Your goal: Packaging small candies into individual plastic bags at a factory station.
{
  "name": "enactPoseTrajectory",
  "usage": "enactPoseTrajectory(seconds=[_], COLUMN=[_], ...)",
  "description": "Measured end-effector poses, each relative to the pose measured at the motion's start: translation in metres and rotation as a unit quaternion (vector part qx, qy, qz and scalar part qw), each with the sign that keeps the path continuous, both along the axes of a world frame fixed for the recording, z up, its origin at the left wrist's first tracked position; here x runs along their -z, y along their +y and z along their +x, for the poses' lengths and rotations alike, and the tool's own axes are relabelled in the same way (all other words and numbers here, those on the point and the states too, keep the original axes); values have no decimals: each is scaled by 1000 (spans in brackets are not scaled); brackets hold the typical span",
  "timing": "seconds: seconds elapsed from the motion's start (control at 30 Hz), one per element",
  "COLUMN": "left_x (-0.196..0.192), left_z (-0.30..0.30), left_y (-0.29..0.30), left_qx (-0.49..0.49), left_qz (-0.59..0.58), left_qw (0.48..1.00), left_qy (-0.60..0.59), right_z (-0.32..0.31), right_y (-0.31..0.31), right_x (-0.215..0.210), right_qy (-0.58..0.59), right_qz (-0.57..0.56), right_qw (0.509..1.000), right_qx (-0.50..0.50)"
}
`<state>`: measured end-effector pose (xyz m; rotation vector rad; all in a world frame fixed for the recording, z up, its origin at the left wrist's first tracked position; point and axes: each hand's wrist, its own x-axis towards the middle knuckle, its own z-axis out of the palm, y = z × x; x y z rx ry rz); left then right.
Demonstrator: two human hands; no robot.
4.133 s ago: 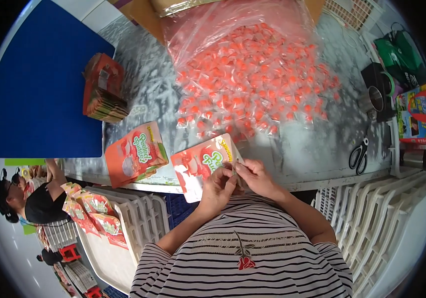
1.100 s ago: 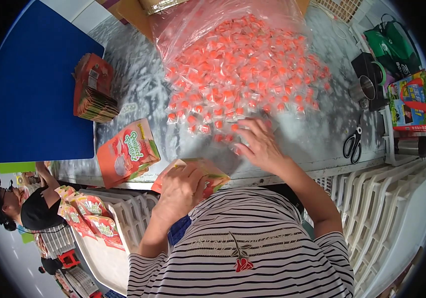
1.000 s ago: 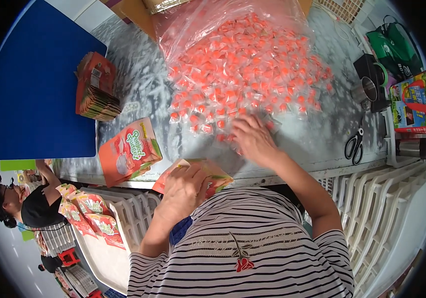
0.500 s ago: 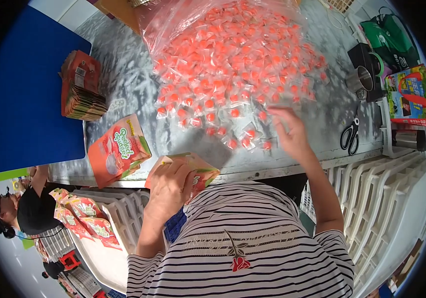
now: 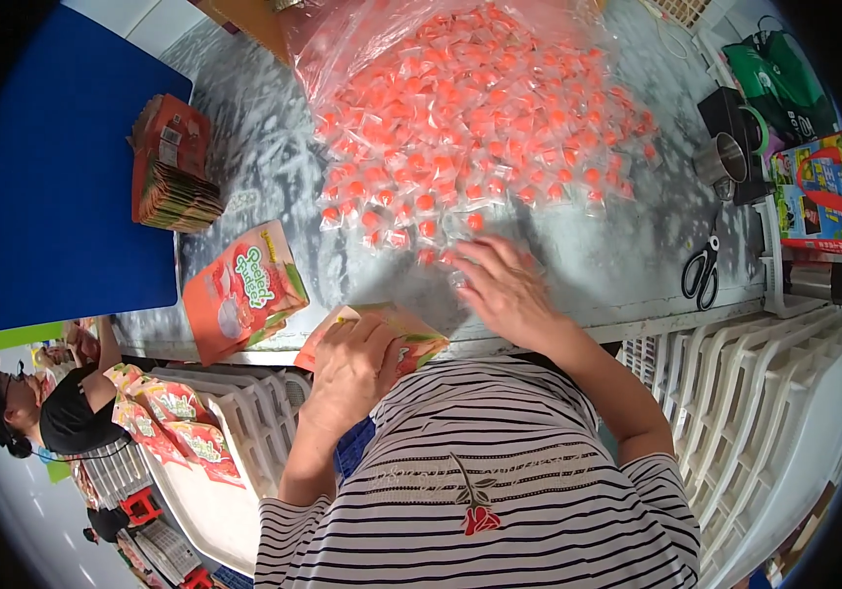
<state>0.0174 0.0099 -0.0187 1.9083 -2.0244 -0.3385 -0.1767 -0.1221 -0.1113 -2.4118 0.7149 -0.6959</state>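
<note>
At the table's near edge, my left hand is closed on an orange-red printed pouch. Its mouth is turned toward the table, and the fingers cover much of it. My right hand lies low over the tabletop with its fingers stretched out. A few loose wrapped candies are at its fingertips and partly hidden under it. Behind it spreads a large heap of red candies in clear wrappers. Left of the held pouch lie flat pouches of the same print.
A stack of pouches stands beside a blue board. Scissors and a metal cup are at the right. Below the table, filled pouches lie on a white tray; another person sits beyond. White crates stand at right.
My right hand has moved left and nearer, sweeping over the loose candies, several of which are now hidden beneath it. The left hand keeps its hold on the pouch.
</note>
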Motion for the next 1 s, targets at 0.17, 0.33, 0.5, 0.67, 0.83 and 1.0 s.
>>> enactPoseTrajectory(seconds=[0.17, 0.33, 0.5, 0.67, 0.83, 1.0], left_x=[-5, -2, -2, 1, -5, -9], left_z=[-3, 2, 6, 5, 1, 1], left_y=[2, 8, 4, 2, 3, 4], left_qx=[-7, -29, -26, -17, -14, -14], left_qz=[17, 20, 22, 32, 30, 27], left_qw=[1000, 999, 999, 999, 999, 999], left_qy=[9, 18, 23, 19, 11, 15], right_z=[0, -47, -92, -76, -29, -19], right_y=[1, -16, -28, -3, 20, 24], right_x=[9, -10, -12, -9, -1, 28], right_qy=[27, -130, -173, -42, 110, 122], right_qz=[-75, 66, 274, 98, 22, -36], right_qw=[994, 988, 913, 981, 989, 990], right_qx=[-70, 49, 248, 162, 101, 57])
